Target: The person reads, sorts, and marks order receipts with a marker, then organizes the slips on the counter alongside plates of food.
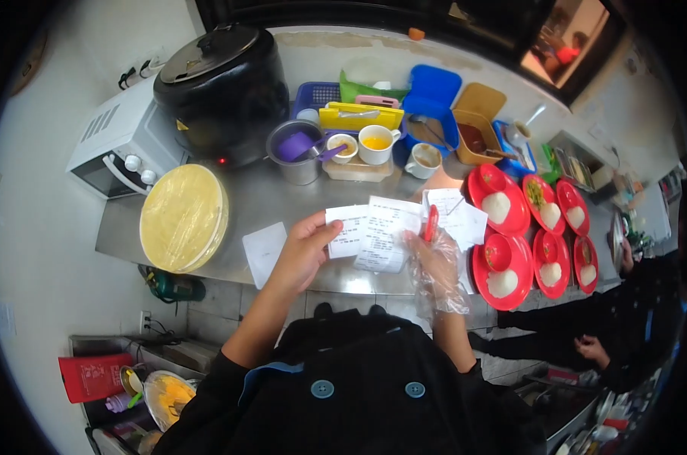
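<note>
My bare left hand [310, 244] pinches a printed order slip [345, 231] between thumb and fingers. My right hand [436, 267], in a clear plastic glove, grips a longer printed order slip [384, 239] that overlaps the first. A small red elongated object [431, 223] also sticks up from the right hand; its kind I cannot make out. Behind that hand, more paper slips [465, 215] lie on the steel counter [321, 277]. A blank-looking paper [265, 254] lies left of my left hand.
Several red plates [501, 259] with rice and small bowls stand at right. A co-worker's hand [592, 350] shows beyond them. A black soup warmer [216, 98], white microwave [116, 155], wrapped yellow tub [183, 218], purple-handled pot [302, 171] and cups [377, 155] line the back and left.
</note>
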`<state>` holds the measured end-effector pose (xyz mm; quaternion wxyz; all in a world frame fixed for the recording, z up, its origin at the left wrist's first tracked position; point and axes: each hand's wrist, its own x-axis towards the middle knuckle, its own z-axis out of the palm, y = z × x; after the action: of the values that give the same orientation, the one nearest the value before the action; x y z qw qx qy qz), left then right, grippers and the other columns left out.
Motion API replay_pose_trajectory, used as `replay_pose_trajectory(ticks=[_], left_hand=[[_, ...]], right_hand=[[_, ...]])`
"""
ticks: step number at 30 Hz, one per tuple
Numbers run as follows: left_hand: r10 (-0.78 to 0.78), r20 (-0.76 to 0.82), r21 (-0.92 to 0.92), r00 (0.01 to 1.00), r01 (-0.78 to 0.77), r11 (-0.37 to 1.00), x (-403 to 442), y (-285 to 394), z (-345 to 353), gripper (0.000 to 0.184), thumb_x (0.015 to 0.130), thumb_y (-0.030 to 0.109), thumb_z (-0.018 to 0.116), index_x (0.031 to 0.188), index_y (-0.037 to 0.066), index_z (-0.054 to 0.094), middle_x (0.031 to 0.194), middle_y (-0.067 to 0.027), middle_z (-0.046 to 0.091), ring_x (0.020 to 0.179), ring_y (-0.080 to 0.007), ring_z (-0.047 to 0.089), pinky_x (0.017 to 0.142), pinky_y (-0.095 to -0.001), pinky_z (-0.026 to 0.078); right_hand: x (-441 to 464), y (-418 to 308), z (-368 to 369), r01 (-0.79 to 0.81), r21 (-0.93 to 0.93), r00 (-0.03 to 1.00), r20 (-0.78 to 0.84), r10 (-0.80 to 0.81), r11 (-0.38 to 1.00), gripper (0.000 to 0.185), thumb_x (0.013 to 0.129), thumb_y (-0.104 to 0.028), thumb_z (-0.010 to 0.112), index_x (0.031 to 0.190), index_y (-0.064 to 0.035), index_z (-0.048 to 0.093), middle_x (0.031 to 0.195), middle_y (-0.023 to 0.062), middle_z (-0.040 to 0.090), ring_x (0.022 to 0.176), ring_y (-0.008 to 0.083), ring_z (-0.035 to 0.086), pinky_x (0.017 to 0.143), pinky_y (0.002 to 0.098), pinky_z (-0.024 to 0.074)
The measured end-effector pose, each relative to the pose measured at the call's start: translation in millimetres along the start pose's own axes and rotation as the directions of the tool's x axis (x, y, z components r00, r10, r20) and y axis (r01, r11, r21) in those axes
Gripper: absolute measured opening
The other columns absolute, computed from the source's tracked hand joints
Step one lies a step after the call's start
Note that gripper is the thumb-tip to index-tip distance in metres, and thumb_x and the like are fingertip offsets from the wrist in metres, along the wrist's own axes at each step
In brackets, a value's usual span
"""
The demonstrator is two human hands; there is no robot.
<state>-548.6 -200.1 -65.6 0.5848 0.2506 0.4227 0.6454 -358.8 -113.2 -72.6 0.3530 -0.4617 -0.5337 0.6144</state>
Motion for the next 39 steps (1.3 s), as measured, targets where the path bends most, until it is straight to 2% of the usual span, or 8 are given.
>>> replay_pose_trajectory(ticks=[2, 4, 7, 14, 22, 30, 34, 39], left_hand=[[0.024, -0.079, -0.031, 0.997, -0.026, 0.999, 5, -4, -9, 0.026, 0.088, 0.008, 0.050, 0.110, -0.005, 0.051, 0.100, -0.0115, 0.059, 0.091, -0.0173, 0.058, 0.079, -0.0300, 0.048], [0.057, -0.119, -0.039, 0.991, -0.062, 0.997, 8, -7, -14, 0.025, 0.087, 0.008, 0.051, 0.109, -0.005, 0.052, 0.099, -0.0115, 0.060, 0.090, -0.0173, 0.059, 0.078, -0.0296, 0.049], [0.102, -0.172, -0.033, 0.980, -0.109, 0.993, 16, -9, -13, 0.024, 0.085, 0.006, 0.053, 0.107, -0.004, 0.052, 0.097, -0.0113, 0.060, 0.088, -0.0167, 0.059, 0.076, -0.0285, 0.049], [0.290, -0.201, 0.234, 0.936, -0.242, 0.942, 39, -25, 7, 0.025, 0.082, 0.004, 0.059, 0.105, -0.003, 0.054, 0.094, -0.0105, 0.061, 0.084, -0.0135, 0.059, 0.072, -0.0261, 0.049], [0.113, -0.193, 0.056, 0.975, -0.104, 0.993, 49, -21, 8, 0.027, 0.091, 0.020, 0.048, 0.104, -0.002, 0.057, 0.093, -0.0087, 0.061, 0.082, -0.0137, 0.060, 0.071, -0.0279, 0.049], [0.028, -0.167, 0.074, 0.986, -0.016, 0.997, 48, -31, 14, 0.031, 0.092, 0.023, 0.045, 0.108, -0.002, 0.055, 0.094, -0.0079, 0.061, 0.084, -0.0139, 0.059, 0.074, -0.0288, 0.049], [0.011, -0.062, 0.138, 0.998, -0.002, 0.990, 42, -34, 24, 0.028, 0.087, 0.013, 0.053, 0.110, -0.004, 0.053, 0.096, -0.0095, 0.061, 0.084, -0.0127, 0.059, 0.075, -0.0272, 0.048], [0.045, -0.076, 0.247, 0.996, -0.025, 0.969, 43, -41, 12, 0.032, 0.079, 0.000, 0.061, 0.109, -0.006, 0.053, 0.095, -0.0119, 0.062, 0.083, -0.0125, 0.060, 0.075, -0.0260, 0.048]], right_hand=[[10, 1, 8, 0.004, -0.012, 0.997, 0.083, -0.003, 1.000, 0.023, 0.079, -0.013, 0.063, 0.095, 0.0036, 0.060, 0.084, 0.0051, 0.062, 0.074, 0.0083, 0.053, 0.067, 0.0234, 0.0430], [21, 5, 13, 0.034, 0.110, 0.992, 0.121, -0.048, 0.993, 0.012, 0.079, -0.004, 0.062, 0.088, -0.0006, 0.056, 0.071, -0.0003, 0.056, 0.055, 0.0039, 0.046, 0.047, 0.0181, 0.0343], [31, 0, 10, 0.013, 0.012, 0.979, 0.204, -0.015, 1.000, 0.027, 0.079, -0.013, 0.063, 0.099, 0.0048, 0.059, 0.085, 0.0046, 0.062, 0.074, 0.0088, 0.053, 0.066, 0.0244, 0.0435], [39, 8, -2, -0.033, 0.080, 0.979, 0.203, 0.016, 0.996, 0.022, 0.077, -0.013, 0.065, 0.093, 0.0026, 0.060, 0.083, 0.0057, 0.062, 0.070, 0.0090, 0.054, 0.063, 0.0232, 0.0432], [39, 11, -34, 0.019, 0.153, 0.999, -0.041, -0.013, 0.988, 0.019, 0.075, -0.008, 0.067, 0.089, -0.0010, 0.057, 0.077, 0.0017, 0.059, 0.066, 0.0079, 0.052, 0.059, 0.0215, 0.0418], [33, 17, -44, -0.080, 0.316, 0.996, 0.053, 0.066, 0.946, 0.020, 0.074, -0.006, 0.069, 0.088, -0.0017, 0.056, 0.075, 0.0031, 0.059, 0.067, 0.0087, 0.054, 0.059, 0.0213, 0.0433], [27, 9, -24, -0.064, 0.170, 0.998, 0.000, 0.065, 0.983, 0.015, 0.074, -0.002, 0.067, 0.084, -0.0012, 0.056, 0.068, -0.0001, 0.054, 0.059, 0.0061, 0.049, 0.051, 0.0178, 0.0389], [28, 14, -23, -0.070, 0.050, 0.996, 0.050, 0.067, 0.996, 0.023, 0.074, -0.008, 0.069, 0.089, 0.0036, 0.057, 0.080, 0.0087, 0.062, 0.071, 0.0124, 0.058, 0.063, 0.0222, 0.0443]])
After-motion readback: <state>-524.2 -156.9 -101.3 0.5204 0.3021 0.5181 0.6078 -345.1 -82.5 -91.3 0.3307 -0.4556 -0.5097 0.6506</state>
